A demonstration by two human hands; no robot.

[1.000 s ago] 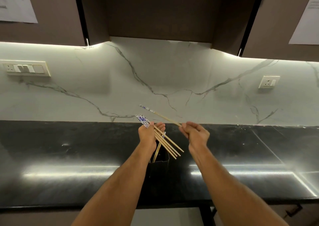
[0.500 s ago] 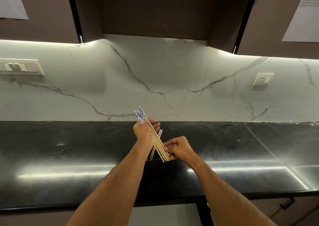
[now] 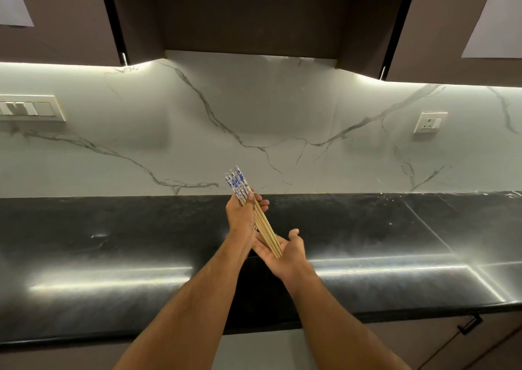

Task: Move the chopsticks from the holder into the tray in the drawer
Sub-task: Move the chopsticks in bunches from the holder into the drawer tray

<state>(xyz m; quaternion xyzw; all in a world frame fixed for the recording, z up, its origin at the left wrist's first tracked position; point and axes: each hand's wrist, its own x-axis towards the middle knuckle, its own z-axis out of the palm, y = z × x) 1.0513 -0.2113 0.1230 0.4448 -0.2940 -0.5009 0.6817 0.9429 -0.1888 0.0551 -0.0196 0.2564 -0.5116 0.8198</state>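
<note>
Far left on the wall, switch plate (image 3: 28,111). Over the black worktop (image 3: 113,256), left hand (image 3: 241,214) grips the chopsticks (image 3: 255,214) as one bundle, blue-patterned ends up, tilted left. Bare tips rest on the right hand (image 3: 282,252), palm up, fingers relaxed, not gripping. Holder hidden behind the forearms, can't make it out. Socket (image 3: 430,122) on the wall, right.

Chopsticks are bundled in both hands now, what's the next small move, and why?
Probably tap the tips level against the right palm, then lower toward the drawer. The left hand grips the chopsticks mid-shaft; their tips rest on that open palm, above the counter.
</note>
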